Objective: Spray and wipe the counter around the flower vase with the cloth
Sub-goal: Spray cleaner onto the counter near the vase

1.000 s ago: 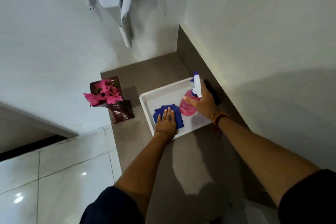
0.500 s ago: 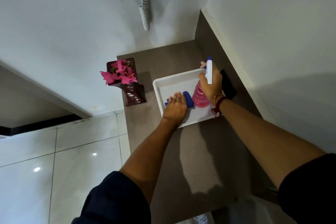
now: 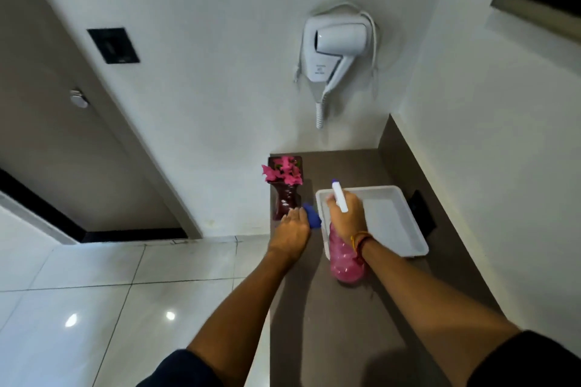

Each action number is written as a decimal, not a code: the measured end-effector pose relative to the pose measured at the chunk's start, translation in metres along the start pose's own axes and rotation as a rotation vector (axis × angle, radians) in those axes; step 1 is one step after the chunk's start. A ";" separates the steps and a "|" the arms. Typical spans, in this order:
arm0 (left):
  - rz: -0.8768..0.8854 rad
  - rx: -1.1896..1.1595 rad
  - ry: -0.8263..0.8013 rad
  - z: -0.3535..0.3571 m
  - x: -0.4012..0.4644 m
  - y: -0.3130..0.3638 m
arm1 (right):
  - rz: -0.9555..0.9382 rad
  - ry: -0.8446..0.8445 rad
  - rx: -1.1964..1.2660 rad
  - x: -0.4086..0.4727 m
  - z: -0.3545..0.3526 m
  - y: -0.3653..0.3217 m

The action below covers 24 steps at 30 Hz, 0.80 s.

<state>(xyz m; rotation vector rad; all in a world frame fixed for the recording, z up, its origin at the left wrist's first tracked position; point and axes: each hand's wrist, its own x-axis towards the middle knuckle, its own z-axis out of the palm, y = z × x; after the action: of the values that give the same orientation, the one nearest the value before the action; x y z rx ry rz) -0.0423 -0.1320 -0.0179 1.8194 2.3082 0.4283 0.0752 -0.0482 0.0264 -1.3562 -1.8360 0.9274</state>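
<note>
A dark red vase (image 3: 284, 201) with pink flowers (image 3: 283, 173) stands at the left edge of the brown counter (image 3: 339, 317). My left hand (image 3: 293, 228) holds the blue cloth (image 3: 311, 217) on the counter, just in front of and to the right of the vase. My right hand (image 3: 347, 217) grips the neck of a pink spray bottle (image 3: 342, 256) with a white trigger head, held above the counter at the white tray's left edge, nozzle pointing away from me.
A white tray (image 3: 418, 248) sits empty on the counter to the right. A black object (image 3: 423, 210) lies against the backsplash behind it. A white hair dryer (image 3: 336, 47) hangs on the wall above. White floor tiles (image 3: 125, 292) lie left of the counter.
Both hands left the tray. The left hand carried the blue cloth to the counter beside the vase, and the right hand lifted the spray bottle out toward the tray's left edge.
</note>
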 end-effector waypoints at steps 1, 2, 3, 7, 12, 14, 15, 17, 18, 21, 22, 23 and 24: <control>-0.059 -0.012 -0.037 -0.001 -0.013 -0.011 | 0.039 -0.050 -0.010 -0.010 0.012 -0.002; -0.113 -0.021 -0.083 -0.001 -0.024 -0.023 | 0.091 -0.100 -0.021 -0.021 0.023 -0.003; -0.151 -0.023 -0.123 -0.001 -0.034 -0.033 | 0.144 -0.147 -0.021 -0.029 0.033 -0.001; -0.219 0.002 -0.187 0.000 -0.059 -0.060 | 0.191 -0.243 -0.006 -0.059 0.057 -0.013; -0.276 -0.036 -0.187 0.000 -0.070 -0.067 | 0.143 -0.257 -0.166 -0.064 0.067 -0.028; -0.273 -0.034 -0.183 -0.001 -0.070 -0.069 | 0.126 -0.254 -0.208 -0.063 0.068 -0.030; -0.272 -0.032 -0.185 -0.001 -0.070 -0.070 | 0.122 -0.249 -0.217 -0.062 0.069 -0.029; -0.270 -0.027 -0.187 -0.002 -0.069 -0.069 | 0.129 -0.237 -0.228 -0.060 0.070 -0.026; -0.267 -0.027 -0.189 -0.003 -0.068 -0.069 | 0.132 -0.239 -0.234 -0.059 0.070 -0.025; -0.255 -0.016 -0.190 -0.004 -0.065 -0.067 | 0.105 -0.239 -0.241 -0.059 0.070 -0.021; -0.245 -0.001 -0.189 -0.003 -0.063 -0.065 | 0.110 -0.236 -0.235 -0.057 0.068 -0.018; -0.237 0.015 -0.182 -0.003 -0.062 -0.064 | 0.113 -0.220 -0.216 -0.055 0.066 -0.016; -0.228 0.034 -0.166 -0.003 -0.060 -0.062 | 0.119 -0.196 -0.185 -0.051 0.062 -0.015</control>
<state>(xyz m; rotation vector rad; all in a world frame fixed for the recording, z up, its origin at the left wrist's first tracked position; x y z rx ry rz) -0.0864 -0.2038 -0.0376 1.5178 2.3815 0.1970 0.0279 -0.1106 0.0017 -1.5483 -2.0484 1.0025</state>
